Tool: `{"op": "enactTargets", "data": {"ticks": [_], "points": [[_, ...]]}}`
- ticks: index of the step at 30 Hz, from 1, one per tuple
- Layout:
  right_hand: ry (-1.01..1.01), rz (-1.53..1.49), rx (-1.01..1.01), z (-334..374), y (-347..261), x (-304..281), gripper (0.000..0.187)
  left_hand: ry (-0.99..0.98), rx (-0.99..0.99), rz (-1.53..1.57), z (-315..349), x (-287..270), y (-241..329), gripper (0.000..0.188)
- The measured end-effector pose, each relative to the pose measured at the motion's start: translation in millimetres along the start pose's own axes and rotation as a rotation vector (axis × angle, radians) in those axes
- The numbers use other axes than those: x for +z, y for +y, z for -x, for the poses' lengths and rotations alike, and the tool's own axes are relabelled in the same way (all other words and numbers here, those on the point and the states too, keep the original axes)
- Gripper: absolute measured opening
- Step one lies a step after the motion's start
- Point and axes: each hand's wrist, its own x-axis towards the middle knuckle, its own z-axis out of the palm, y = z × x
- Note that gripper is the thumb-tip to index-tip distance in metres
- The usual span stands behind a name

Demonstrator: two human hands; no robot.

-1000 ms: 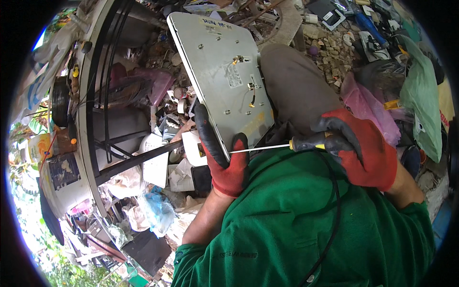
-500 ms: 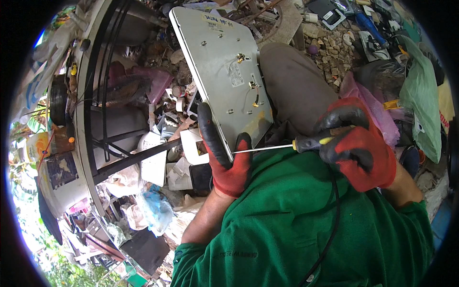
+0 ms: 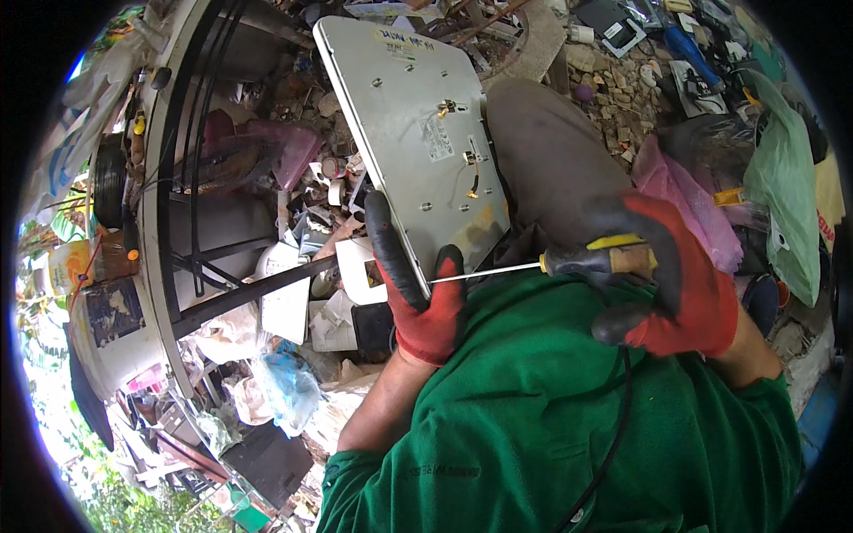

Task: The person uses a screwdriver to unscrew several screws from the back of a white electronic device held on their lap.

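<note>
A flat pale-grey metal panel (image 3: 404,115) with rounded corners leans in front of me. Short gold-ended cable connectors (image 3: 471,160) stick out of its face. My left hand (image 3: 421,306), in a red and black glove, grips the panel's lower corner between thumb and fingers. A screwdriver (image 3: 582,262) with a dark and yellow handle lies level, its thin shaft reaching the corner beside my left thumb. My right hand (image 3: 680,280), gloved alike, is open around the handle, fingers and thumb spread apart. The handle's butt end meets its palm. The screwdriver's tip is hard to make out at the panel's edge.
A dark metal frame (image 3: 258,298) stands on the left, with scrap and plastic pieces heaped beside it. Pink (image 3: 680,195) and green (image 3: 782,186) plastic bags lie at the right. A black cord (image 3: 622,435) hangs down over my green shirt.
My right hand has loosened from the screwdriver handle, its fingers and thumb spreading apart. More of the handle now shows. The left hand and the panel have hardly moved.
</note>
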Motion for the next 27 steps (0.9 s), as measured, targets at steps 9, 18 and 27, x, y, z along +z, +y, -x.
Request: {"op": "enactTargets", "data": {"ticks": [9, 18, 27], "points": [[-0.075, 0.047, -0.245, -6, 17, -6, 0.048, -0.067, 0.108, -0.144, -5, -4, 1, 0.087], [-0.150, 0.018, -0.206, -14, 6, -12, 0.047, -0.047, 0.215, -0.212, -6, -7, 0, 0.087], [-0.132, 0.001, 0.069, -10, -7, -5, 0.050, -0.051, 0.160, -0.118, -1, -14, -8, 0.092]]}}
